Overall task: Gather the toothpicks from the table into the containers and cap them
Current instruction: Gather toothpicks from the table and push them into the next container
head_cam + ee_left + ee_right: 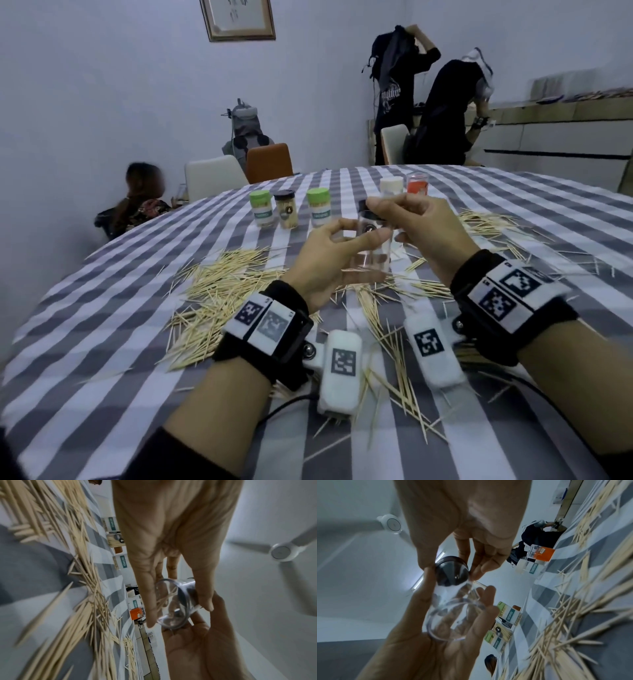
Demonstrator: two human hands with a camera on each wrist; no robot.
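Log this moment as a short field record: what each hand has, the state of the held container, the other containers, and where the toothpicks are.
left hand: holds clear container by its body, above the table
right hand: fingers on the dark cap at the container's top
held container: nearly empty, a few toothpicks inside
other containers: three in a row, green-capped, black-capped, green-capped; two more farther right
loose toothpicks: scattered over checked tablecloth

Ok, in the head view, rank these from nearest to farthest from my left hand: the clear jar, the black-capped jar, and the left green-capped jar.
1. Clear jar: gripped in the left hand, above the table's middle.
2. Black-capped jar: standing beyond the hand, slightly left.
3. Left green-capped jar: farther left in the same row.
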